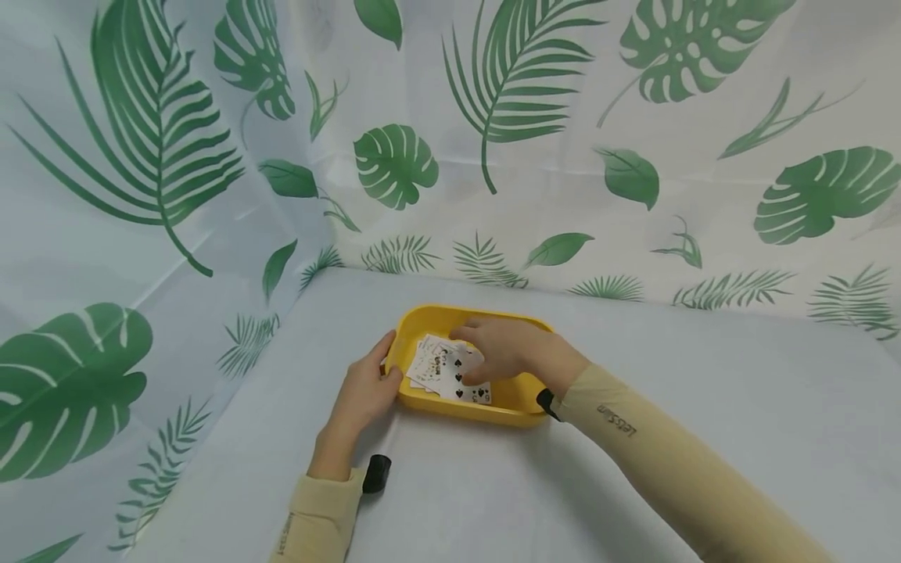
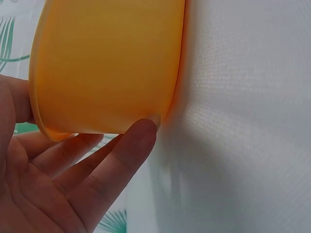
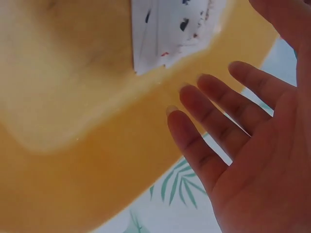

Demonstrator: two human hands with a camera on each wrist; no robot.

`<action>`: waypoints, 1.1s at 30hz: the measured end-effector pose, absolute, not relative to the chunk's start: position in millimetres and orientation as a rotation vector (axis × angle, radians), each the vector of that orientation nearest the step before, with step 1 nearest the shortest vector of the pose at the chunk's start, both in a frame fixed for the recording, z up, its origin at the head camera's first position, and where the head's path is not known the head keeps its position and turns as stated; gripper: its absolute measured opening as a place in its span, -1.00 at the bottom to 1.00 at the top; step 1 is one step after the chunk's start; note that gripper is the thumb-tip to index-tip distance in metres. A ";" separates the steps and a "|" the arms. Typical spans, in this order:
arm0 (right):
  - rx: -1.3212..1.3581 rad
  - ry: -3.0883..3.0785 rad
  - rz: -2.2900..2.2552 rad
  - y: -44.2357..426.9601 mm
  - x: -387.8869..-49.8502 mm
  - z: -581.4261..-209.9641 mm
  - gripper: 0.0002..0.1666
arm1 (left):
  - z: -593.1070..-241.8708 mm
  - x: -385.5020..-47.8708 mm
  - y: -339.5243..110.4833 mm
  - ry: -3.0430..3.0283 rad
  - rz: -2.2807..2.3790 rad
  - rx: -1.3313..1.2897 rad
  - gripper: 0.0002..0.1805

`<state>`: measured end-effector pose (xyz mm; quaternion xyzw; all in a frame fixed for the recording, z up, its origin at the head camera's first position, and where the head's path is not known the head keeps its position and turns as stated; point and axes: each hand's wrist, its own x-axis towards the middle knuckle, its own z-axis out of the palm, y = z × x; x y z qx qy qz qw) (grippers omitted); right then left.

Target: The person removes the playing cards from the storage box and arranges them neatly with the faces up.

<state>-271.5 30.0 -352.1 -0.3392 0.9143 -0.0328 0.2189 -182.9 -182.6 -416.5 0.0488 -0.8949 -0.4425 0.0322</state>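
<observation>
A yellow plastic tray (image 1: pixel 464 408) with raised sides stands on the pale cloth surface. Several playing cards (image 1: pixel 439 367) lie overlapping in its left part, spades showing on the top ones. My left hand (image 1: pixel 364 395) holds the tray's left end, the thumb at the rim and the fingers along the outside wall; the left wrist view shows this hand (image 2: pixel 73 170) against the yellow wall. Over the cards reaches my right hand (image 1: pixel 514 348). In the right wrist view the right hand (image 3: pixel 243 131) has its fingers extended, apart from the cards (image 3: pixel 170 34), with nothing held.
A white curtain (image 1: pixel 549 203) printed with green leaves rises behind the tray and along the left side. Pale cloth (image 1: pixel 704 407) spreads around the tray. A black wrist device (image 1: pixel 376 474) sits at the left cuff.
</observation>
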 end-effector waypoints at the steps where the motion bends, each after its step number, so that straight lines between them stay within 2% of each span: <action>1: -0.937 2.526 -0.073 29.6 -271.6 -352.6 -0.10 | -416.7 -183.2 -181.8 -2.755 -1.365 0.148 -0.30; 10: -0.915 2.508 0.077 21.8 -272.5 -357.4 -0.07 | -417.7 -184.6 -177.1 -2.748 -1.387 0.130 -0.29; 19: -0.989 2.482 0.299 14.6 -272.5 -365.5 0.05 | -417.4 -183.5 -177.6 -2.742 -1.341 0.103 -0.30; 33: -0.940 2.480 0.415 -2.5 -271.4 -374.6 0.21 | -415.1 -180.7 -182.1 -2.759 -1.295 0.118 -0.28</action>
